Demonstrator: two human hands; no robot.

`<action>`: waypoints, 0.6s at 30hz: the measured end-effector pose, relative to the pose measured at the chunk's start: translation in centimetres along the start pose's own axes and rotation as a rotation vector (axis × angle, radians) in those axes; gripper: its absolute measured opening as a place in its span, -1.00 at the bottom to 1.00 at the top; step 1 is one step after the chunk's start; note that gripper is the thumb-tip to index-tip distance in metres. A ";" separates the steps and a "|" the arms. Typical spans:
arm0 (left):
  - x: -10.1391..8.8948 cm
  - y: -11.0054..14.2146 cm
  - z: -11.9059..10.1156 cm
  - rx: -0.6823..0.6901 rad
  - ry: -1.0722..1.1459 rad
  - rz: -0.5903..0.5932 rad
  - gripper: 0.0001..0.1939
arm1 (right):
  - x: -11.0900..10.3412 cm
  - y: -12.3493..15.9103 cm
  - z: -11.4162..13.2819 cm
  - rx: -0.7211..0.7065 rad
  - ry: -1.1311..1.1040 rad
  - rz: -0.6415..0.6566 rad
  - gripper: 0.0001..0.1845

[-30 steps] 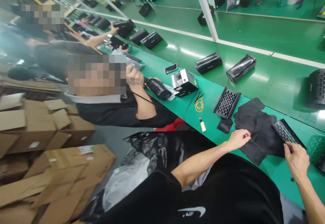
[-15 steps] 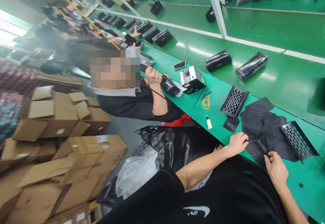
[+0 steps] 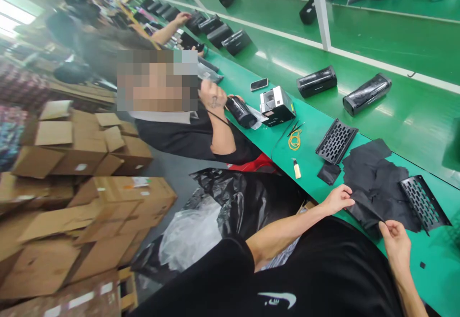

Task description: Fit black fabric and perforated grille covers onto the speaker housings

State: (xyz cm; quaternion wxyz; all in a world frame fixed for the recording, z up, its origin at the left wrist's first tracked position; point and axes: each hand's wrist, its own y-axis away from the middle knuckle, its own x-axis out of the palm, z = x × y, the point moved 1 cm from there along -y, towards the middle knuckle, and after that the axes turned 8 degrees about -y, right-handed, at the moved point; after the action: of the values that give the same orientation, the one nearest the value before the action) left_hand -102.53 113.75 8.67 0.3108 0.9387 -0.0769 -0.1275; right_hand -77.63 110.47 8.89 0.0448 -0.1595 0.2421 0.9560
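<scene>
A thin black fabric sheet point(image 3: 366, 211) is stretched between my two hands at the near edge of the green bench. My left hand point(image 3: 338, 200) pinches its left corner, and my right hand point(image 3: 396, 241) grips the right corner between thumb and fingers. Beneath and beyond it spreads a loose pile of similar black sheets point(image 3: 383, 171). A black slotted speaker grille point(image 3: 337, 141) lies past the pile on the left, with a smaller folded black piece point(image 3: 328, 173) in front of it. Another slotted grille point(image 3: 424, 204) rests against the pile's right side.
Along the bench lie a small bottle point(image 3: 296, 169), a yellow cord point(image 3: 294, 140), a metal-and-black box point(image 3: 277, 106) and a phone point(image 3: 259, 84). Black cylindrical speakers point(image 3: 367, 94) sit on the green line. At left a co-worker point(image 3: 221, 135) handles a speaker; cardboard boxes point(image 3: 132, 211) are stacked behind.
The sheet's near edge has come up from the pile, held between my hands. My right hand has closed on its corner and shifted slightly right. The view has moved slightly.
</scene>
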 end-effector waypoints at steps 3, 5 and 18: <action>0.4 -0.5 -0.6 -0.060 0.159 -0.005 -0.49 | -0.9 -0.1 1.1 0.019 -0.021 -0.055 -0.24; 0.7 -0.4 -1.4 -0.073 0.231 -0.001 -0.41 | -1.2 0.0 2.5 -0.010 0.012 -0.111 -0.26; 0.6 0.0 -8.3 -0.055 0.459 0.099 -0.29 | -1.7 0.8 5.3 0.131 -0.498 -0.062 -0.49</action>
State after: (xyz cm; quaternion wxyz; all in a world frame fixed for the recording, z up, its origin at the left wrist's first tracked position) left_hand -99.57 118.29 15.01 0.3516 0.9293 -0.0465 0.1026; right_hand -77.63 112.26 14.19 0.1425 0.0765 0.2799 0.9463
